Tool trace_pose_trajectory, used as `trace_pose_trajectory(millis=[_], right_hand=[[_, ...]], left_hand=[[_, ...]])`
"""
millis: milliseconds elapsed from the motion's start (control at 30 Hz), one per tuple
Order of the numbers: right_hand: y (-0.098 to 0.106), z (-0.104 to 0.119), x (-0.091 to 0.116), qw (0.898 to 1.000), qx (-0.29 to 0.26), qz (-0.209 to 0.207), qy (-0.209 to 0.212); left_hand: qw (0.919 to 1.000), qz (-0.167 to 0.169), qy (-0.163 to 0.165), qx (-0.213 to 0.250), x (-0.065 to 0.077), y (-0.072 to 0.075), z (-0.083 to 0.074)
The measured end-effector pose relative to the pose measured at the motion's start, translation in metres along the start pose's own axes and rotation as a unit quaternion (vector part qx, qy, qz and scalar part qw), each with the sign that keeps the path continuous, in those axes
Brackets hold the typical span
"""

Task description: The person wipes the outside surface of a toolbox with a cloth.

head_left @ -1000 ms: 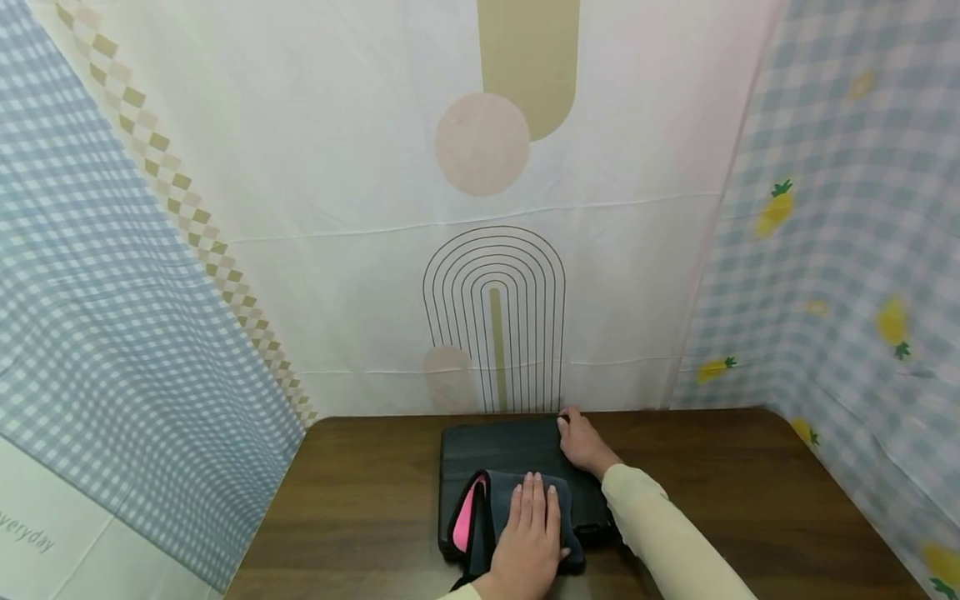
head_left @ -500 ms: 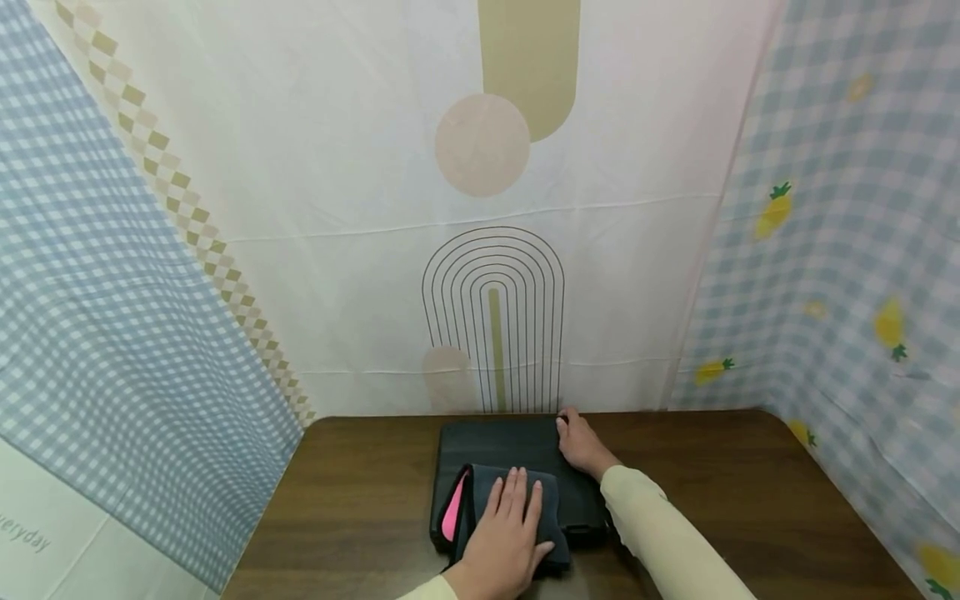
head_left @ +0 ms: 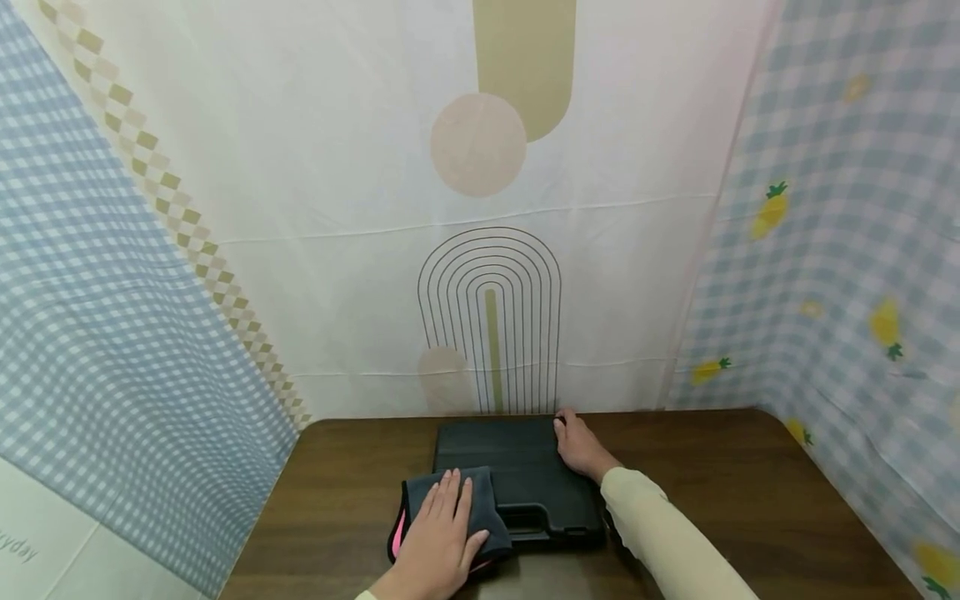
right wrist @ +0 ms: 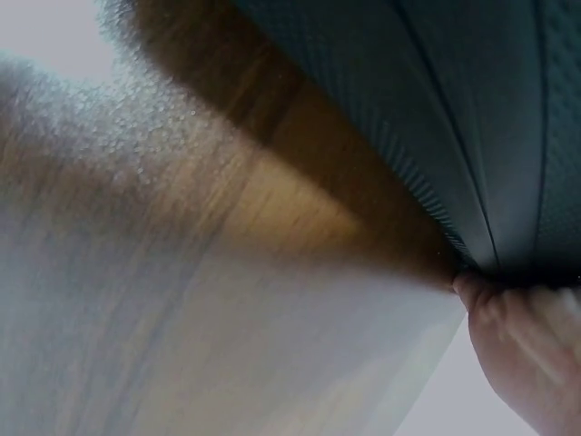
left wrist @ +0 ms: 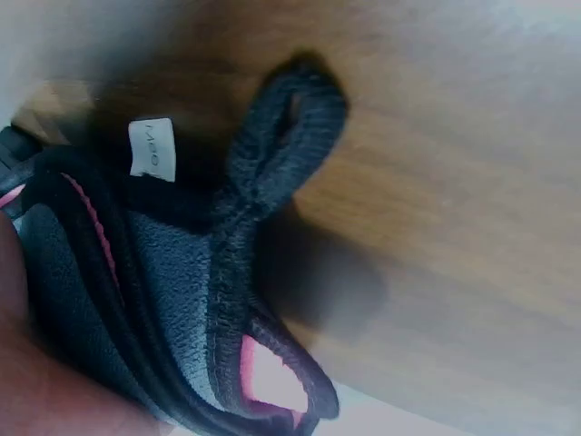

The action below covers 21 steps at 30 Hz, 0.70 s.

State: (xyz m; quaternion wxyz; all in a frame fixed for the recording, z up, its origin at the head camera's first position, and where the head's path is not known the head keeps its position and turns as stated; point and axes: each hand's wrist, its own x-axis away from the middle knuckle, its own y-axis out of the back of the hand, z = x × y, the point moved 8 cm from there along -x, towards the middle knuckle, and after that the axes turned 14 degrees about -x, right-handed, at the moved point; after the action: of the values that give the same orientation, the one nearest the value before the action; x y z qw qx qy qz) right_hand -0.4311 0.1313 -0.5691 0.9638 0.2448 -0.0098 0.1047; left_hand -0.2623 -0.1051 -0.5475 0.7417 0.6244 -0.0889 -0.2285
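A black plastic carrying case (head_left: 517, 458) lies flat on the wooden table, its handle (head_left: 525, 518) facing the near side. My left hand (head_left: 438, 537) rests with straight fingers on a folded dark grey cloth (head_left: 486, 500), over the case's near left corner. The cloth has black edging and a pink inner side. A hanging loop (left wrist: 290, 136) and a small white label (left wrist: 152, 148) show in the left wrist view. My right hand (head_left: 581, 446) grips the case's far right corner; in the right wrist view its thumb lies against the case's side (right wrist: 436, 136).
The brown wooden table (head_left: 330, 492) ends at a white printed curtain (head_left: 360, 317) just behind the case. Blue checked cloth hangs at the left (head_left: 135, 292) and right sides. The case sits close to the table's far edge.
My left hand has slid to the left with the grey cloth beneath it, uncovering the case's handle. My right hand stays at the far right corner.
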Motion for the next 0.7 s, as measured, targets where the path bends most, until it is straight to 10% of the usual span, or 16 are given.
trace_pose_trajectory(millis=[333, 700], right_hand=[[-0.003, 0.003, 0.0, 1.0, -0.002, 0.001, 0.006], [0.0, 0.0, -0.002, 1.0, 0.012, 0.009, 0.022]], left_hand=[[0.998, 0.041, 0.005, 0.048, -0.003, -0.003, 0.006], [0.9931, 0.079, -0.006, 0.087, -0.052, -0.007, 0.019]])
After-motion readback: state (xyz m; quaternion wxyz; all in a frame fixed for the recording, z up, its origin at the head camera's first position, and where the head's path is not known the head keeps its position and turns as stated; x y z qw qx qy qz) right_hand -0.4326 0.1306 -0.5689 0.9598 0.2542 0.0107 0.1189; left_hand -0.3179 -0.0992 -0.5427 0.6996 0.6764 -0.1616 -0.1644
